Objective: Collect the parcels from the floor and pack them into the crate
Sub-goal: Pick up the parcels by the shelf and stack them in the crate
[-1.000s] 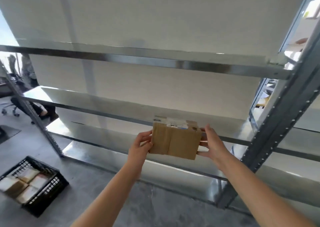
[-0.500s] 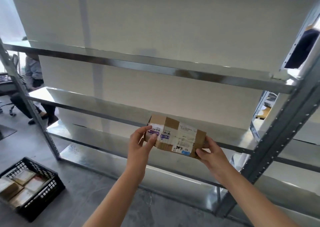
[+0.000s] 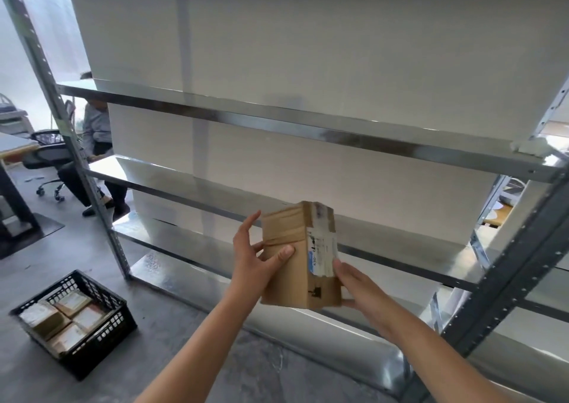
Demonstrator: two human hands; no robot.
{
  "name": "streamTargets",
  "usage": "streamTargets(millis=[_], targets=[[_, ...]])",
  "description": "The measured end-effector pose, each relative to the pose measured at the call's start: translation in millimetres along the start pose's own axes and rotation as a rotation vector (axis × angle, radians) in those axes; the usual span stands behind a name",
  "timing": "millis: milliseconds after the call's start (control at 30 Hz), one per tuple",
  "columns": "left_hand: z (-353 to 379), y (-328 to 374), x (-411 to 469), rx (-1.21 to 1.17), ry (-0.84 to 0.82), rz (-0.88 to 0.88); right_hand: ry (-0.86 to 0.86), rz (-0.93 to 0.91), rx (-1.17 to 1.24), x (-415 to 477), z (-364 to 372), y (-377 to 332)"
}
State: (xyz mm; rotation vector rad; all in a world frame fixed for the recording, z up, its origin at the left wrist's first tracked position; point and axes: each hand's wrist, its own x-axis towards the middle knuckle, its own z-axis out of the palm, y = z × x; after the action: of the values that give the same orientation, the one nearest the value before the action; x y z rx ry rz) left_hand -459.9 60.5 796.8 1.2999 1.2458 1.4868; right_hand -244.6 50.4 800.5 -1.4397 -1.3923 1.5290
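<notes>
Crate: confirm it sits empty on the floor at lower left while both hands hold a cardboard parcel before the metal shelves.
Not empty: the head view shows the crate on the floor at lower left holding several parcels. The left hand and right hand do hold the cardboard parcel before the metal shelves.

My bare forearms reach forward and up, side by side. My left hand (image 3: 251, 261) grips the taped brown cardboard parcel (image 3: 291, 279), thumb laid across its near face and fingers spread up its left edge. My right hand (image 3: 354, 282) holds its lower right side.
</notes>
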Motion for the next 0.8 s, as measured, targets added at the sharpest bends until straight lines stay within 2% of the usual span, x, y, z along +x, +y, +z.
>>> streamTargets(millis=[33,67,100,167,267,333,400,533,667,800], targets=[[1.9,2.9,0.8,0.014,0.035,-0.001,-0.021,-0.007,-0.002,1.9,6.5,1.1],[2.2,6.7,1.3,0.016,0.025,0.0,-0.045,-0.026,0.095,3.4,11.7,1.6],[0.8,10.3,1.0,-0.001,-0.036,-0.003,-0.055,-0.032,0.249,4.9,14.3,1.9],[-9.0,13.8,-0.7,-0.028,-0.268,-0.035,-0.017,-0.05,0.481,3.0,13.7,-1.8],[-32.5,13.9,-4.9,0.07,-0.602,-0.049,-0.022,-0.041,0.543,0.4,6.8,-4.8],[-41.0,15.1,-7.7,0.087,-0.711,-0.085,-0.065,-0.029,0.534,1.8,4.3,-3.9],[-44.4,15.5,-9.4,0.062,-0.748,-0.132,-0.059,-0.036,0.545,2.0,6.0,-6.3],[-49.0,12.5,-11.8,-0.064,-0.66,-0.178,-0.094,-0.074,0.557,9.1,9.4,-16.5],[-57.8,6.2,-8.0,-0.314,-0.499,-0.22,-0.111,-0.071,0.355,22.3,-2.9,-20.7],[-51.5,2.8,1.2,-0.328,-0.185,-0.259,-0.019,-0.103,0.337,31.2,-3.7,-17.1]])
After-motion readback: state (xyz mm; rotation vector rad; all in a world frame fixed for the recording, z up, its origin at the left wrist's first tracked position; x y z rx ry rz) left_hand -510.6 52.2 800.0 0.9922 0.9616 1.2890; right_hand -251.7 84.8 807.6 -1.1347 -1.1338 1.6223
